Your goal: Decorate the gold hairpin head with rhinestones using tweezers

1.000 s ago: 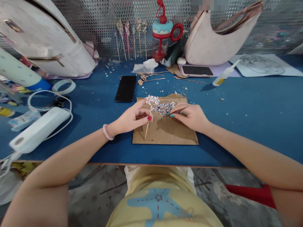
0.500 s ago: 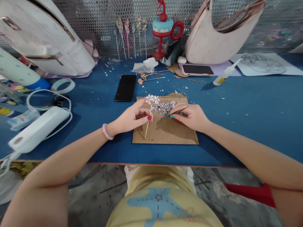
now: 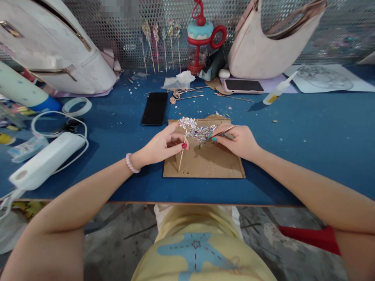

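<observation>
My left hand point(image 3: 164, 146) pinches the thin stem of a hair stick point(image 3: 181, 158), or a similar gold-coloured stick, its top covered in sparkling stones. The stick leans over a piece of brown cardboard point(image 3: 211, 166). In my right hand point(image 3: 240, 142) is a pair of tweezers point(image 3: 225, 131), held like a pen. Their tips point down and left at the pile of small rhinestones point(image 3: 202, 134) on the cardboard. Whether a stone sits between the tips is too small to tell.
A black phone point(image 3: 154, 108) lies behind my left hand, with bare metal sticks point(image 3: 189, 96) beyond it. A glue bottle point(image 3: 275, 95) stands at the right. Decorated sticks point(image 3: 164, 43), a red-handled cup point(image 3: 199, 39) and a handbag point(image 3: 272, 50) line the mesh back. A white power strip point(image 3: 47, 160) lies left.
My right hand has shifted slightly up with the tweezers, whose angle over the rhinestones has changed a little. My left hand keeps its pinch on the stick.
</observation>
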Tool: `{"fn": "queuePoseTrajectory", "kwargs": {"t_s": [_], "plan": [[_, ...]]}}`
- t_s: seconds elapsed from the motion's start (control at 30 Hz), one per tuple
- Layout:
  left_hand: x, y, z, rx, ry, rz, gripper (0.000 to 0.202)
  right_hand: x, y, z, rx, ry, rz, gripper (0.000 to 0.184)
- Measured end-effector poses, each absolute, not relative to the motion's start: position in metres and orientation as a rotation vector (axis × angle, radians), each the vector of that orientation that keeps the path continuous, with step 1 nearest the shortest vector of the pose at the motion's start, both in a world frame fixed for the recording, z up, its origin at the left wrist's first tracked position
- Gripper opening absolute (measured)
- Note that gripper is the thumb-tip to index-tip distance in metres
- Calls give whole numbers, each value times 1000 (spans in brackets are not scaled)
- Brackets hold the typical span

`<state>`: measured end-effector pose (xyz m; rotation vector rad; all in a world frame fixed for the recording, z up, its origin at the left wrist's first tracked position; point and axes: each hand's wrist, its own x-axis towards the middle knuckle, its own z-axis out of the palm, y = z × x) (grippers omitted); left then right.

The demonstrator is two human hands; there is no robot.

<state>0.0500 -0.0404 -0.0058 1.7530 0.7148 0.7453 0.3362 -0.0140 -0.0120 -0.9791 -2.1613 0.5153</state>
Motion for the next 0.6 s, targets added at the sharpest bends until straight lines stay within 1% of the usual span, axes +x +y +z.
{"fn": "queuePoseTrajectory", "kwargs": {"t_s": [0.23,0.6], "plan": [[51,-41,-5,1742,737,748,44,335,-18,-11,-870,-2263,461,15],[52,-42,-3,1735,737,748,44,336,-17,-11,-933,-2263,533,16]]}}
